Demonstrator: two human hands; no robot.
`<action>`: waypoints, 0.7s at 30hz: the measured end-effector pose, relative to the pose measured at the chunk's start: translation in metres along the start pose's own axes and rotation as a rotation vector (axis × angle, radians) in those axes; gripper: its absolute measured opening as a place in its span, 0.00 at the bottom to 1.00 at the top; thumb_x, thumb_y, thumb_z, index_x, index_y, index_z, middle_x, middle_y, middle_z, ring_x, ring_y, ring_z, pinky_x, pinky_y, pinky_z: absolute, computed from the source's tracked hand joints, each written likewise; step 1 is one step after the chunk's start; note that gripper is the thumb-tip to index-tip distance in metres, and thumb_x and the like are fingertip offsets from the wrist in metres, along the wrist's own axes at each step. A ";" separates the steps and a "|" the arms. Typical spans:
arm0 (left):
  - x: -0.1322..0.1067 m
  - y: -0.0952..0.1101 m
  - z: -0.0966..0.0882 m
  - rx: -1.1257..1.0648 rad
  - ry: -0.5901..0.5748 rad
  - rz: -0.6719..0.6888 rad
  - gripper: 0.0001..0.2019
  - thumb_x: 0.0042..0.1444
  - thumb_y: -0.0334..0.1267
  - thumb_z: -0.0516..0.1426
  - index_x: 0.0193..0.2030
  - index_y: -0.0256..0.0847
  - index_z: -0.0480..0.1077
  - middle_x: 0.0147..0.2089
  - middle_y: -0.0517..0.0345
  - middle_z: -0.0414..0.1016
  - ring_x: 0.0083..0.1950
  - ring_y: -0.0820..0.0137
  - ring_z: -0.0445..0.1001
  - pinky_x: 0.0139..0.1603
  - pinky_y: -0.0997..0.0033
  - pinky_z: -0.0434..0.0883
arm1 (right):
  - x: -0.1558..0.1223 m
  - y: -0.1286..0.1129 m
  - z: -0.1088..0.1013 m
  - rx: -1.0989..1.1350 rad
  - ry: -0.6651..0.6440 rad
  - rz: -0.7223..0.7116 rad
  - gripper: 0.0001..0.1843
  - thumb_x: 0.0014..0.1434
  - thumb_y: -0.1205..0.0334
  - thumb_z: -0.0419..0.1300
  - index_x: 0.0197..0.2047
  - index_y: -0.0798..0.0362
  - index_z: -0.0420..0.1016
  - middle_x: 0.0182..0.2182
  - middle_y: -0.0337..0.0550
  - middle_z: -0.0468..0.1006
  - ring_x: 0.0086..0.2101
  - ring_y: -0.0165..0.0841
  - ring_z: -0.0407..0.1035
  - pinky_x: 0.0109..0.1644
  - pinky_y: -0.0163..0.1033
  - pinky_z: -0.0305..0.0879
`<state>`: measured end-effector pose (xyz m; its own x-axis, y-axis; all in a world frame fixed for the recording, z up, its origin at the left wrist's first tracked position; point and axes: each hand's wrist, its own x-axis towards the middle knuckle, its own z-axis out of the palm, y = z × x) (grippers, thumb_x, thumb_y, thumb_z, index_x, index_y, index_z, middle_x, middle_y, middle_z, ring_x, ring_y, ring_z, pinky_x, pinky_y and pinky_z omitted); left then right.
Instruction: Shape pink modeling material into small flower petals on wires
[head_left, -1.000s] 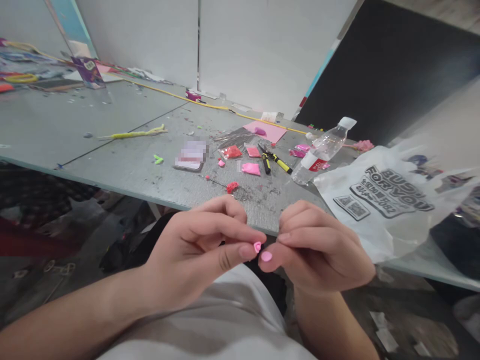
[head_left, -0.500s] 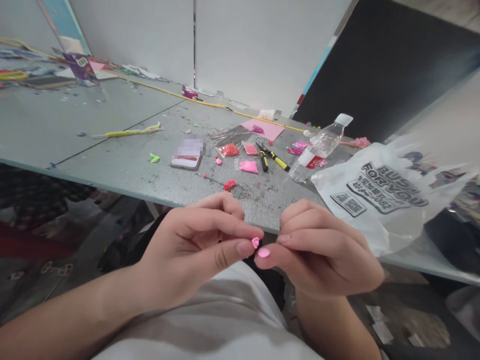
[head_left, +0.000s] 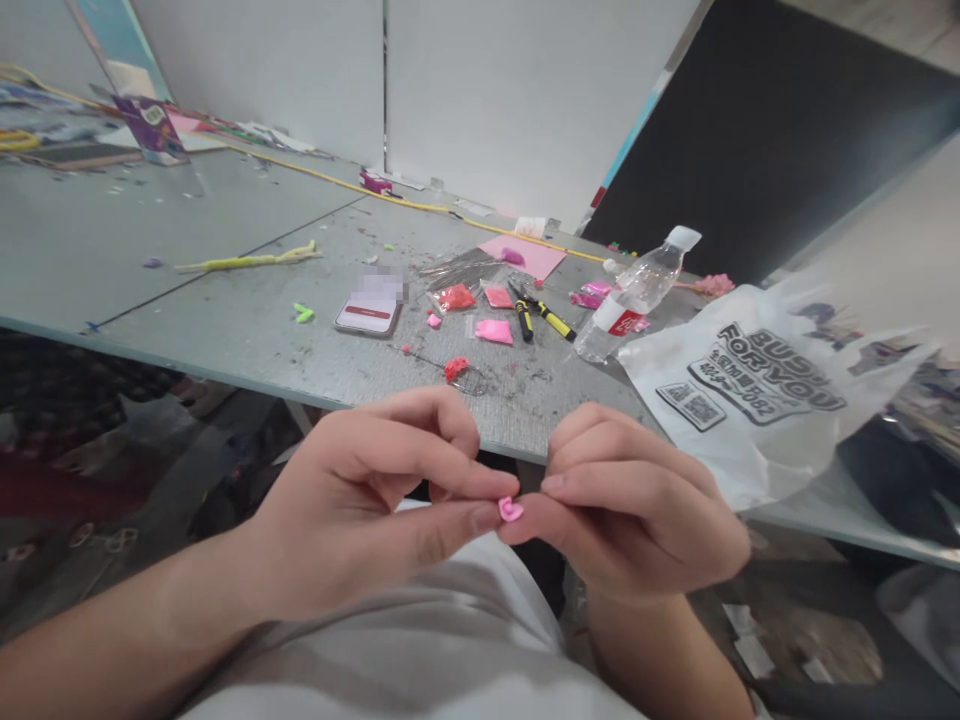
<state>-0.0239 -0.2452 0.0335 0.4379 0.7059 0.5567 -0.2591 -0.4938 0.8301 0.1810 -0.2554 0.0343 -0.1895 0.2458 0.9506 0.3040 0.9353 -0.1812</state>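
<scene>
Between the thumb and index finger of my left hand (head_left: 390, 490) is a small piece of pink modelling clay (head_left: 511, 510), rolled like a tiny flower bud. My right hand (head_left: 637, 505) is closed, its fingers curled and its thumb tip touching the clay from the right. A thin pink clay petal lies between that thumb tip and the bud, curving against it. Both hands are over my lap, just in front of the table edge. On the table beyond them lies a red clay flower (head_left: 456, 370) with a wire stem.
Pink and red clay packets (head_left: 493, 331) lie mid-table beside yellow-black pliers (head_left: 553, 320). A phone (head_left: 370, 305) is left of them. A plastic bottle (head_left: 637, 290) and a white plastic bag (head_left: 750, 390) stand at right. A yellow cable (head_left: 337, 182) runs along the back.
My right thumb has come left to my left fingertips. The petal that lay apart on that thumb now touches the bud. The view has shifted slightly.
</scene>
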 end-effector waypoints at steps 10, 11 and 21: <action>0.001 -0.006 -0.004 -0.057 -0.083 0.018 0.12 0.61 0.30 0.69 0.48 0.48 0.88 0.35 0.57 0.72 0.31 0.75 0.71 0.28 0.78 0.71 | -0.002 -0.003 0.000 0.023 -0.006 0.027 0.10 0.61 0.67 0.75 0.35 0.54 0.78 0.22 0.37 0.75 0.21 0.28 0.67 0.23 0.36 0.67; 0.001 -0.006 -0.004 -0.064 -0.090 0.018 0.12 0.61 0.29 0.69 0.48 0.48 0.88 0.35 0.57 0.72 0.31 0.76 0.71 0.29 0.78 0.72 | -0.002 -0.003 0.000 0.021 -0.007 0.029 0.10 0.61 0.67 0.75 0.35 0.54 0.78 0.22 0.37 0.75 0.21 0.28 0.67 0.23 0.36 0.67; 0.004 -0.001 -0.009 -0.007 -0.165 0.046 0.06 0.61 0.35 0.70 0.44 0.46 0.89 0.32 0.55 0.74 0.31 0.73 0.74 0.31 0.75 0.76 | 0.006 -0.007 -0.005 0.021 -0.085 -0.006 0.09 0.64 0.63 0.73 0.36 0.54 0.77 0.21 0.37 0.76 0.21 0.29 0.68 0.23 0.37 0.68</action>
<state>-0.0297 -0.2372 0.0348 0.5612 0.5893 0.5812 -0.2875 -0.5197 0.8045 0.1819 -0.2621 0.0425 -0.2704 0.2602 0.9269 0.2836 0.9416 -0.1816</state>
